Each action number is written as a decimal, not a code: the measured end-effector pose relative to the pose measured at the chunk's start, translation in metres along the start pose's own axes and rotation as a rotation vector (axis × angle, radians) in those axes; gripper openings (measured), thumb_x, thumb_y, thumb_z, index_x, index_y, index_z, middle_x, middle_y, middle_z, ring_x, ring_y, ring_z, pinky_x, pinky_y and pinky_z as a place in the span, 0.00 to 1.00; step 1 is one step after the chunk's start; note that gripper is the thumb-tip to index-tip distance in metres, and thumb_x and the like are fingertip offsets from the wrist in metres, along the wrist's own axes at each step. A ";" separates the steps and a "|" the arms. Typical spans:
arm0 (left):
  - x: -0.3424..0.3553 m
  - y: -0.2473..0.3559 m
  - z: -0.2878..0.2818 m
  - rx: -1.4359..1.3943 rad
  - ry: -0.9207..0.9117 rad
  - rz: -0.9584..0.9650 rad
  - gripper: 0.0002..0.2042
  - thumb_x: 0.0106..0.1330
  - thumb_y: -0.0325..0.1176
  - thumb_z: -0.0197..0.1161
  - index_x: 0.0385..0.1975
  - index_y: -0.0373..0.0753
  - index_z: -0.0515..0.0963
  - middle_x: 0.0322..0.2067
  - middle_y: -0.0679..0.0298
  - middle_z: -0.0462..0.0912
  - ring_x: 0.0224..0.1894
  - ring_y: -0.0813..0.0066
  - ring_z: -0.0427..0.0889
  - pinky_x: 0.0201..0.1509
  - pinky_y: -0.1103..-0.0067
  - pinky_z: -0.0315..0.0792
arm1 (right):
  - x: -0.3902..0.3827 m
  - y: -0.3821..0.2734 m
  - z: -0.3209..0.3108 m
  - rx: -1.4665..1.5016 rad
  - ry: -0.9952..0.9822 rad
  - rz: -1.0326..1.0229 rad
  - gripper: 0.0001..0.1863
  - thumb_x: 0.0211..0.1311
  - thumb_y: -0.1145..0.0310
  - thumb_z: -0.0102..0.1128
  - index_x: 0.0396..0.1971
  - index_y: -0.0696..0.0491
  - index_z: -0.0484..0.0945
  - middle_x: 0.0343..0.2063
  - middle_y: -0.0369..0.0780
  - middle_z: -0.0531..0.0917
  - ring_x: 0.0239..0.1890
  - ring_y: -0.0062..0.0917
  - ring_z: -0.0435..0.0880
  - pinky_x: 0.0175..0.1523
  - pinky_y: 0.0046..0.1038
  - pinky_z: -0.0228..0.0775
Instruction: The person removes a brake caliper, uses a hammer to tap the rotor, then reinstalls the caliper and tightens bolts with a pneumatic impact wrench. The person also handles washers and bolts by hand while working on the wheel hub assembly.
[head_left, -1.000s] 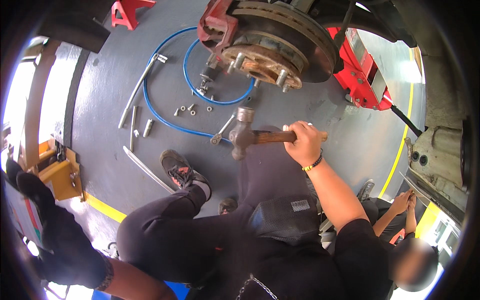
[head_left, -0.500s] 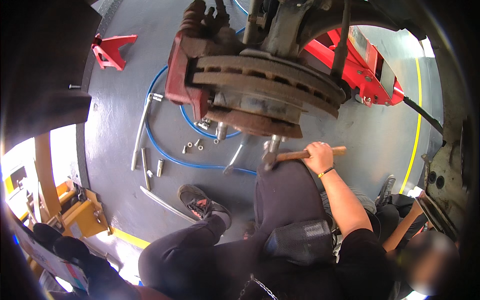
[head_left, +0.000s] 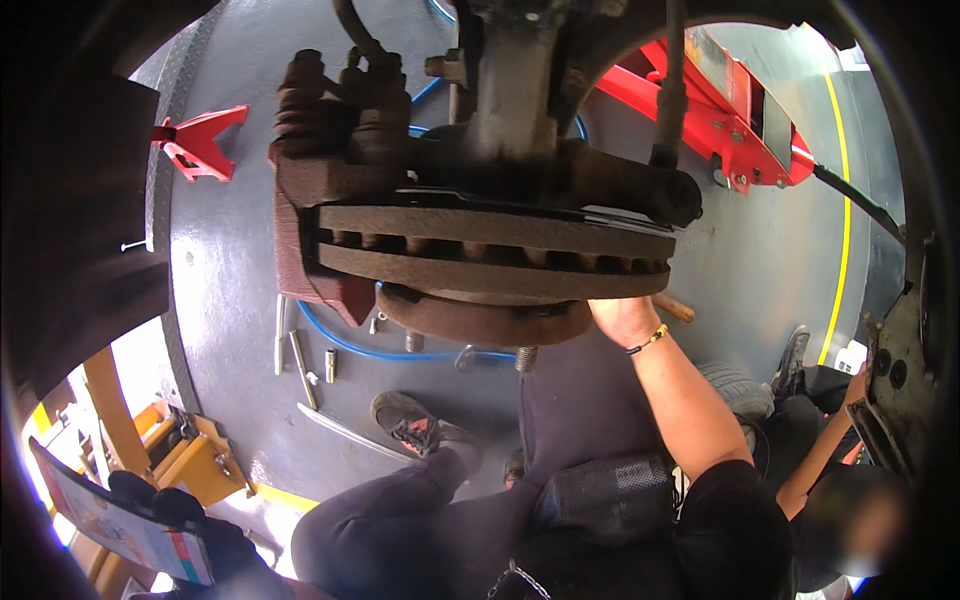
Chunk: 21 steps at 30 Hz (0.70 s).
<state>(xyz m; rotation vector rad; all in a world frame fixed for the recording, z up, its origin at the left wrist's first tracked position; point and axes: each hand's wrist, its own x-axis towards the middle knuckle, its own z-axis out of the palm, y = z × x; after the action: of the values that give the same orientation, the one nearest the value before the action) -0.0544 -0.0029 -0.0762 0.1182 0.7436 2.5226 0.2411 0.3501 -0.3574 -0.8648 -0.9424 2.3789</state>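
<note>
My right hand (head_left: pixel 625 318), with a beaded bracelet, grips a wooden-handled hammer (head_left: pixel 675 308); its fingers and the hammer's head are hidden behind the rusty brake disc (head_left: pixel 490 270). The disc, its reddish caliper (head_left: pixel 295 240) and a vertical strut (head_left: pixel 510 120) fill the upper centre. Two threaded studs (head_left: pixel 525 357) point down from the hub (head_left: pixel 485 325). My left hand (head_left: pixel 160 500), in a black glove at the lower left, holds a flat printed panel (head_left: pixel 110 515) with coloured stripes.
Red stand (head_left: pixel 200 140) at upper left; red jack (head_left: pixel 745 140) at upper right. On the floor (head_left: pixel 230 290) lie a blue hose (head_left: pixel 350 350) and several metal tools (head_left: pixel 305 370). Yellow equipment (head_left: pixel 180 460) stands lower left. A co-worker (head_left: pixel 830 440) crouches at lower right beside a tire (head_left: pixel 735 390).
My view has shifted, so the disc assembly now sits lower and larger in it, covering most of the hammer. The hammer, earlier in plain sight, is now mostly behind the disc.
</note>
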 end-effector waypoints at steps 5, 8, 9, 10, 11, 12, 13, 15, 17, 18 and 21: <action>0.009 -0.011 0.003 0.063 -0.010 -0.032 0.48 0.62 0.51 0.69 0.77 0.51 0.45 0.75 0.53 0.55 0.73 0.49 0.62 0.71 0.44 0.61 | 0.011 -0.020 0.089 0.617 -0.234 -0.033 0.52 0.55 0.20 0.49 0.68 0.47 0.68 0.67 0.38 0.71 0.69 0.36 0.66 0.72 0.50 0.55; 0.010 -0.014 0.001 0.079 0.030 0.012 0.46 0.63 0.53 0.67 0.77 0.51 0.45 0.74 0.52 0.57 0.70 0.49 0.66 0.69 0.46 0.66 | 0.009 -0.022 0.086 0.651 -0.277 -0.017 0.50 0.57 0.20 0.46 0.67 0.46 0.70 0.67 0.38 0.72 0.68 0.36 0.67 0.72 0.48 0.56; 0.011 -0.010 -0.002 0.080 0.021 -0.012 0.46 0.63 0.53 0.67 0.76 0.52 0.46 0.74 0.52 0.57 0.70 0.49 0.66 0.69 0.47 0.66 | 0.010 -0.022 0.084 0.651 -0.302 -0.015 0.49 0.59 0.21 0.45 0.66 0.46 0.71 0.66 0.38 0.73 0.68 0.36 0.68 0.71 0.47 0.57; 0.010 -0.008 -0.003 0.090 0.016 -0.034 0.46 0.63 0.53 0.68 0.76 0.52 0.46 0.73 0.52 0.58 0.70 0.49 0.67 0.69 0.47 0.67 | 0.010 -0.021 0.081 0.647 -0.299 -0.001 0.48 0.60 0.21 0.45 0.66 0.46 0.72 0.66 0.38 0.74 0.68 0.36 0.69 0.71 0.47 0.57; 0.010 -0.004 -0.005 0.103 0.012 -0.054 0.47 0.63 0.53 0.68 0.76 0.52 0.46 0.73 0.52 0.58 0.70 0.49 0.67 0.68 0.47 0.67 | 0.010 -0.021 0.081 0.639 -0.289 0.006 0.47 0.61 0.22 0.45 0.65 0.46 0.72 0.65 0.37 0.74 0.67 0.35 0.69 0.71 0.47 0.57; 0.011 0.000 -0.007 0.111 0.016 -0.064 0.47 0.63 0.53 0.68 0.76 0.52 0.46 0.73 0.52 0.59 0.69 0.50 0.68 0.68 0.47 0.67 | 0.010 -0.022 0.080 0.627 -0.278 0.011 0.46 0.61 0.23 0.45 0.65 0.46 0.72 0.65 0.37 0.75 0.67 0.35 0.69 0.71 0.46 0.58; 0.011 0.003 -0.008 0.124 0.020 -0.071 0.47 0.63 0.53 0.68 0.76 0.51 0.46 0.73 0.52 0.59 0.69 0.50 0.68 0.68 0.48 0.67 | 0.008 -0.024 0.082 0.619 -0.262 0.014 0.45 0.62 0.24 0.45 0.65 0.46 0.73 0.65 0.37 0.75 0.67 0.35 0.70 0.71 0.46 0.58; 0.012 0.006 -0.009 0.132 0.041 -0.054 0.47 0.62 0.53 0.69 0.76 0.51 0.46 0.73 0.51 0.59 0.69 0.51 0.68 0.68 0.48 0.67 | 0.003 -0.021 0.084 0.626 -0.186 0.025 0.45 0.63 0.24 0.45 0.65 0.47 0.72 0.65 0.37 0.75 0.67 0.35 0.70 0.71 0.47 0.58; 0.020 -0.002 -0.007 0.107 0.056 -0.026 0.48 0.62 0.53 0.70 0.76 0.50 0.46 0.73 0.51 0.59 0.69 0.51 0.68 0.68 0.49 0.67 | -0.003 -0.011 0.079 0.630 -0.139 0.015 0.47 0.62 0.23 0.43 0.66 0.47 0.71 0.66 0.37 0.74 0.68 0.35 0.69 0.72 0.47 0.58; 0.024 -0.007 -0.005 0.103 0.070 -0.003 0.48 0.61 0.52 0.70 0.76 0.50 0.47 0.73 0.51 0.59 0.69 0.52 0.68 0.68 0.49 0.67 | -0.004 -0.007 0.074 0.622 -0.158 -0.004 0.48 0.62 0.22 0.42 0.67 0.48 0.69 0.67 0.38 0.73 0.68 0.36 0.69 0.72 0.48 0.58; 0.035 -0.024 0.008 0.123 0.107 0.025 0.49 0.61 0.52 0.71 0.76 0.48 0.46 0.73 0.51 0.57 0.70 0.53 0.65 0.68 0.48 0.68 | -0.008 0.002 0.066 0.638 -0.239 -0.040 0.51 0.61 0.21 0.40 0.70 0.48 0.66 0.68 0.38 0.71 0.70 0.36 0.68 0.73 0.49 0.58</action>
<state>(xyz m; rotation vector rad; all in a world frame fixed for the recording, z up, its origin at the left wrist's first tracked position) -0.0727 0.0350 -0.0842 0.0343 0.9454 2.5220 0.2016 0.3141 -0.3181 -0.3177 -0.2238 2.5435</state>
